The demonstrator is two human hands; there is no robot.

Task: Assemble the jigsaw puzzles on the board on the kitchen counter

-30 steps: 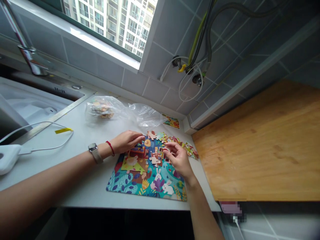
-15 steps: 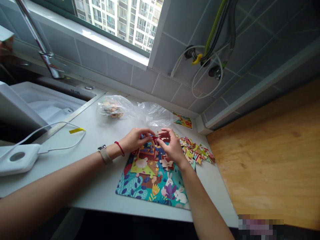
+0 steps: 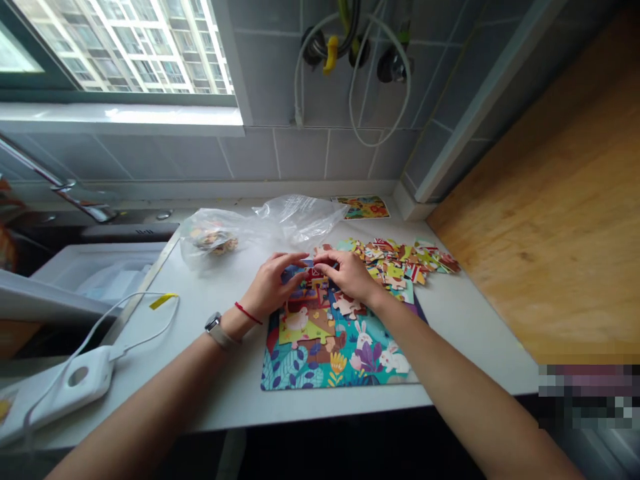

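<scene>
A colourful illustrated board (image 3: 305, 373) with rabbits and flowers lies on the white counter. Several joined puzzle pieces (image 3: 307, 325) rest on its left part, showing a white bird. At the board's upper part, my right hand (image 3: 347, 272) pinches a red puzzle piece (image 3: 316, 273) between thumb and finger. My left hand (image 3: 279, 281), wearing a watch and a red string, has its fingertips at the left side of that piece; whether they grip it is unclear. Loose brown-and-cream pieces (image 3: 347, 305) lie just below my right hand. A heap of loose pieces (image 3: 400, 260) spreads behind and right of the board.
A clear plastic bag (image 3: 300, 220) with pieces inside lies behind my hands. Near the wall is a picture card (image 3: 364, 207). A white power strip (image 3: 60, 390) with a cable lies at left, beside the sink (image 3: 100, 230). A wooden surface (image 3: 530, 220) borders the counter's right.
The camera view has turned and shifted. Both hands have lowered the red piece towards the top of the joined pieces, and it now shows flatter against the board.
</scene>
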